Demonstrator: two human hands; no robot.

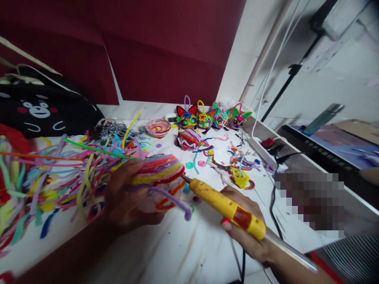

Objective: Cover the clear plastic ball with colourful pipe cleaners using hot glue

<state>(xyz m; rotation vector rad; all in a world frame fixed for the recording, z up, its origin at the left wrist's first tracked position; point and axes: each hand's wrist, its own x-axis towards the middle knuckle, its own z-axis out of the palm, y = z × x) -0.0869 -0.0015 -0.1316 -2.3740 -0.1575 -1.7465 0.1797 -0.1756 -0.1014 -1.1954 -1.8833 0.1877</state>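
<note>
My left hand (126, 201) is wrapped round a rounded, clear-looking form (161, 169) covered in rows of fuzzy pipe cleaners in orange, red, yellow and purple. A loose purple pipe cleaner end (174, 202) sticks out from it toward me. In my right hand (251, 246) is a yellow hot glue gun (216, 199), with a glue stick (291, 252) jutting from its back end. The nozzle points at the right edge of the striped form, touching or very close; I cannot tell which.
Loose pipe cleaners (68, 177) cover the table's left side. Behind stand a pink bowl-shaped piece (158, 128), a striped ball (189, 139) and several eared ornaments (204, 118). Scissors (226, 169) lie to the right, near a black cord (272, 201). A black bag (44, 106) sits back left.
</note>
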